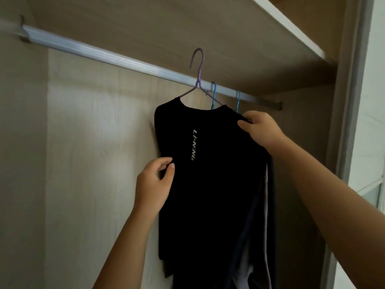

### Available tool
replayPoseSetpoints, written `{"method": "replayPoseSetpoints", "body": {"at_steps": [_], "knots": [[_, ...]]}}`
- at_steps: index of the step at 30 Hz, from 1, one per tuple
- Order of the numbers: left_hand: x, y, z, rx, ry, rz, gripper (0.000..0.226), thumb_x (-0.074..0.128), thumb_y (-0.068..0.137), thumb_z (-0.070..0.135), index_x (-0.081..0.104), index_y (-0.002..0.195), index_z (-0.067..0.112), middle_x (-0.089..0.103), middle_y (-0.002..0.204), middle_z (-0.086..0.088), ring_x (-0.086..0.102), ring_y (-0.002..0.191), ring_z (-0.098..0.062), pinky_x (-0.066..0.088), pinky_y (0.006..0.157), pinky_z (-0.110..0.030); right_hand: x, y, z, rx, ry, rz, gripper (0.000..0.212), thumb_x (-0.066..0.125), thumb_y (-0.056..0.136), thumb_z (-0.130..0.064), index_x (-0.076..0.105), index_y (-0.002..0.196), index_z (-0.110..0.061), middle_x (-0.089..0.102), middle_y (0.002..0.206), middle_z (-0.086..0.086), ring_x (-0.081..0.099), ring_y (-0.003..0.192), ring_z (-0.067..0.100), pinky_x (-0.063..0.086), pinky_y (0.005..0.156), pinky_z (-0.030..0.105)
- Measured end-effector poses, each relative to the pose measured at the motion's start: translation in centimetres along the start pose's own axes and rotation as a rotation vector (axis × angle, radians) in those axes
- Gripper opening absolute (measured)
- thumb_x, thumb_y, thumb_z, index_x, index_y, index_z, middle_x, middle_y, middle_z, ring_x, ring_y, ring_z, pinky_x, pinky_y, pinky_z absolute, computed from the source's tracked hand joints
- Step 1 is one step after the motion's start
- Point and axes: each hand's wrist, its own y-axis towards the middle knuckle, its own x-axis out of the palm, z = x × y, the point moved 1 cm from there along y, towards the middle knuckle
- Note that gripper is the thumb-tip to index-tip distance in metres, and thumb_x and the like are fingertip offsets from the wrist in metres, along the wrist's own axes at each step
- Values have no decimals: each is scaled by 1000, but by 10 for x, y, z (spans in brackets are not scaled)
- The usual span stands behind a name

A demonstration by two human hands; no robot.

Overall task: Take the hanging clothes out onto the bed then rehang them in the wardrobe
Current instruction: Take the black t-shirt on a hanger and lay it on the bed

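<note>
Both hands are carrying a black shirt (208, 174) on a purple hanger (198, 80) inside the wardrobe. The left hand (155, 184) is pinching the shirt's left edge, its grip clenched on fabric, while the right hand (260, 130) is grasping the right shoulder, likely steadying the garment. The hanger's hook is riding above the rail (125, 61), apparently unhooked, beside two blue hangers (214, 94) sitting on the rail.

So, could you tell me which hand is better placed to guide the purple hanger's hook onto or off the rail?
Probably the right hand: it grips the black shirt at the shoulder, nearest the purple hanger and rail. The left hand pinches the shirt's edge lower down.
</note>
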Motion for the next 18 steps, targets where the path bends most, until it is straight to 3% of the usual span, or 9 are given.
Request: {"method": "replayPoseSetpoints", "body": {"at_steps": [2,6,10,15,18], "knots": [[6,1,1,34,47,23,23,55,88,23,62,110,18,61,110,8,52,95,5,34,77,2,-13,-22,9,-6,18,-8,19,49,93,-14,55,75,-11,48,63,-1,46,57,14,35,53,21],[14,-1,3,32,70,109,36,55,89,20,53,124,14,52,129,-5,47,117,-14,36,97,-25,-44,-64,35,84,243,-87,16,49,91,-8,58,79,-8,57,49,-11,54,46,-1,40,46,9],[21,-2,-5,63,207,180,51,54,89,25,40,136,9,41,140,-17,37,130,-33,28,108,-42,-71,-106,72,238,382,-113,12,50,90,-7,58,81,-3,57,51,-7,57,46,4,43,44,12],[48,-9,-12,67,264,-5,54,50,89,35,39,137,12,38,143,-19,33,132,-37,25,109,-46,-100,-170,103,346,505,-91,21,71,53,-29,67,64,-12,61,51,-2,58,44,6,45,43,12],[72,-22,-12,70,270,-136,47,51,88,38,52,126,11,50,129,-21,44,120,-41,34,102,-50,-119,-204,116,382,490,-83,39,84,43,-44,68,64,-15,62,54,-1,59,46,8,46,46,13]]}}
